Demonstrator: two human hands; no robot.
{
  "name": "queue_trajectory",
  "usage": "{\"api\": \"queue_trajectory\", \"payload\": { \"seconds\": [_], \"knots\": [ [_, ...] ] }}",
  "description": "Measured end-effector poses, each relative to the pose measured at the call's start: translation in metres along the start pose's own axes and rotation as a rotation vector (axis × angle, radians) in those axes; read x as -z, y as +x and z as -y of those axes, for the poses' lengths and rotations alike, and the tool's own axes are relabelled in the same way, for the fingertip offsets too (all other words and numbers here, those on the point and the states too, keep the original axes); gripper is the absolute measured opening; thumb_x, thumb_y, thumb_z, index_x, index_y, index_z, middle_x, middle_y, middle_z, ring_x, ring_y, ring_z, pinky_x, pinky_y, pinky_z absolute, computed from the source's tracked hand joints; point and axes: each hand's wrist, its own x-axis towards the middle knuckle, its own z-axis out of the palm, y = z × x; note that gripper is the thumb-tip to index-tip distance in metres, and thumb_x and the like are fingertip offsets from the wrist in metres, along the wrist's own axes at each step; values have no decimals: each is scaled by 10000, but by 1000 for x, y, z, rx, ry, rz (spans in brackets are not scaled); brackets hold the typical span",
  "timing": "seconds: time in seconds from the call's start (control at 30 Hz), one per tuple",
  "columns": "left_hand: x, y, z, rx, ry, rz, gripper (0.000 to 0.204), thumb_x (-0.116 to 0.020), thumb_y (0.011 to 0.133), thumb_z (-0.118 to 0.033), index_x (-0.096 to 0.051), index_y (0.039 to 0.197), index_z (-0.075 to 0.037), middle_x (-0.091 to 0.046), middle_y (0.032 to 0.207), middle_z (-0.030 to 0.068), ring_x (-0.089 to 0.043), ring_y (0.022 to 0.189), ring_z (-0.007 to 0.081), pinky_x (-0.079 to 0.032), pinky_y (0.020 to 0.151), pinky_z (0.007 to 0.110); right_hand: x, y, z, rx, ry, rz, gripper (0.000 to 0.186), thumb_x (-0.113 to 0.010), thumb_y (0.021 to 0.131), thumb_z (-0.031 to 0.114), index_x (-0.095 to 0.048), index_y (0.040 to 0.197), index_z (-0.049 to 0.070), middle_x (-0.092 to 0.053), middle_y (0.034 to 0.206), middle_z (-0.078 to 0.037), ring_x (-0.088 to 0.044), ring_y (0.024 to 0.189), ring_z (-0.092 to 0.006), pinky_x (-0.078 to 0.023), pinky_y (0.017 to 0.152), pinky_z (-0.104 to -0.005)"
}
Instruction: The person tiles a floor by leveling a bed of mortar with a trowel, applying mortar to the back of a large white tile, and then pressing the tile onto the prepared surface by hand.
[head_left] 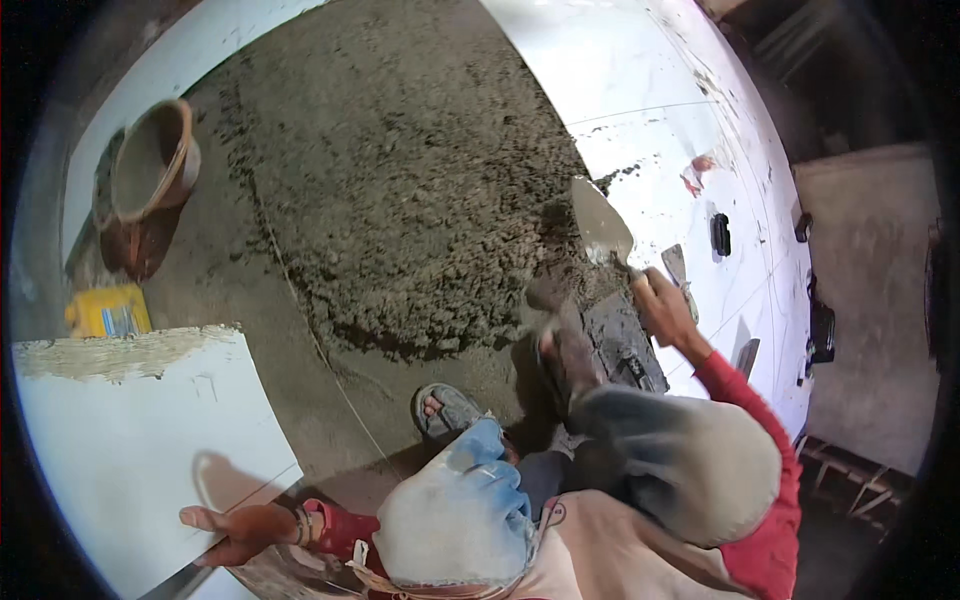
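My right hand (663, 310) grips the handle of a metal trowel (603, 222), whose blade is over the edge where wet mortar (400, 220) meets white tiles (640, 80) on the right. Beside it, a grey tool or scrap (674, 265) lies on the tiles. At the lower left my left hand (235, 530) is at the edge of a large white tile (135, 430) with a smeared strip along its far edge, its fingers closed on that edge. My sandalled left foot (440, 408) stands on the screeded floor.
A bucket (150, 160) sits at upper left, with a yellow container (108, 312) below it. A taut string runs along the mortar's left side. Small black objects (720, 234) lie on the right tiles. A plain wall (865, 300) and a dark barred structure stand at far right.
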Motion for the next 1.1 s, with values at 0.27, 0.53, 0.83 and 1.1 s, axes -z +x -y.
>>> {"api": "queue_trajectory", "payload": {
  "seconds": [0.27,0.53,0.83,1.1],
  "knots": [
    [-27,-27,-54,-109,34,136,627,-694,910,-368,-522,1258,124,-617,1183,277,-618,1005,344,-485,893,411,-49,48,-30,-184,200,-263,325,-603,963,226,-477,1171,12,-578,683,-217,-592,583,-340,-442,563,-449],
    [-5,-24,-48,-140,107,21,485,-697,908,-327,-584,1117,95,-652,1065,223,-622,955,289,-515,843,390,-51,55,33,321,-58,-344,238,-602,940,137,-490,1124,35,-645,844,-180,-630,697,-391,-490,603,-466],
    [-6,-17,-51,-231,9,-34,452,-713,899,-288,-583,1125,81,-644,1086,204,-608,951,272,-502,868,388,-40,143,9,287,-173,-133,221,-478,1021,279,-483,1064,62,-595,730,-155,-606,521,-314,-486,470,-458],
    [-4,-29,-47,-86,-56,25,463,-708,907,-213,-537,1191,111,-597,1202,226,-597,1051,256,-499,929,365,-84,45,68,131,321,320,328,-434,1035,353,-491,1088,34,-650,821,-176,-639,548,-326,-480,476,-451]
  ]
}}
